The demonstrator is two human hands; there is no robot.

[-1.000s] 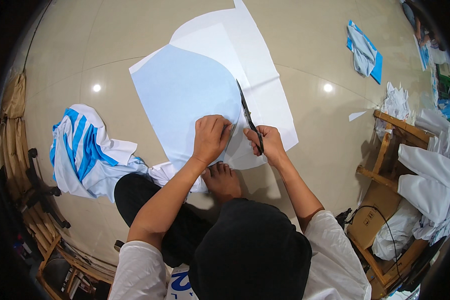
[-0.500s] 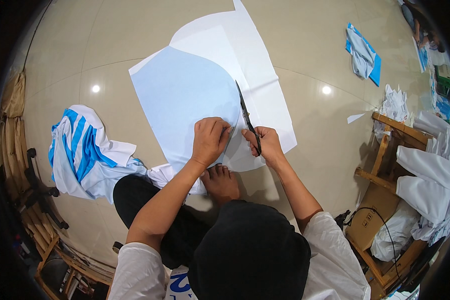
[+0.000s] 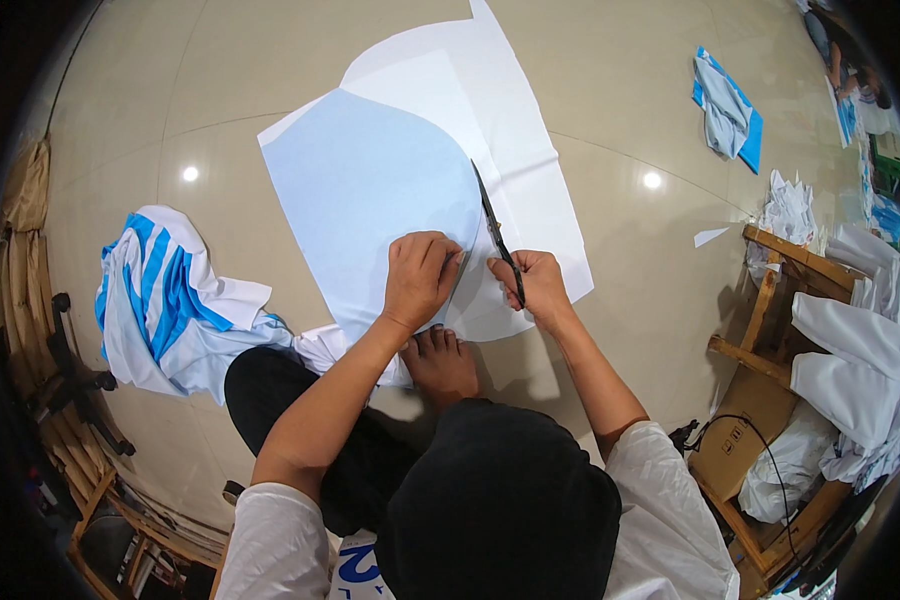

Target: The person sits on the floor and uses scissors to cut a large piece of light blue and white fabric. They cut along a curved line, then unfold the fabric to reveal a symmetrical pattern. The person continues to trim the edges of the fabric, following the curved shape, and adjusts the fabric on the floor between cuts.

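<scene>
A light blue fabric piece (image 3: 360, 180) with a curved right edge lies over a larger white sheet (image 3: 530, 190) on the floor. My left hand (image 3: 420, 275) is closed in a pinch on the blue fabric near the lower end of that curve. In my right hand (image 3: 535, 285) are black scissors (image 3: 491, 212), their handles gripped by the fingers. The blades point away from me and lie along the curved edge, above the white sheet. My bare foot (image 3: 440, 365) rests at the lower edge of the fabric.
Striped blue and white cloth (image 3: 160, 310) lies heaped on the floor at left. Folded blue fabric (image 3: 728, 110) is at far right. A wooden frame (image 3: 750, 358) with white cloth and a cardboard box (image 3: 740, 440) stand at right. Another person (image 3: 840, 60) is at the upper right.
Very little differs. My right hand and the scissor handles have shifted slightly; my left hand and the fabric stay in place.
</scene>
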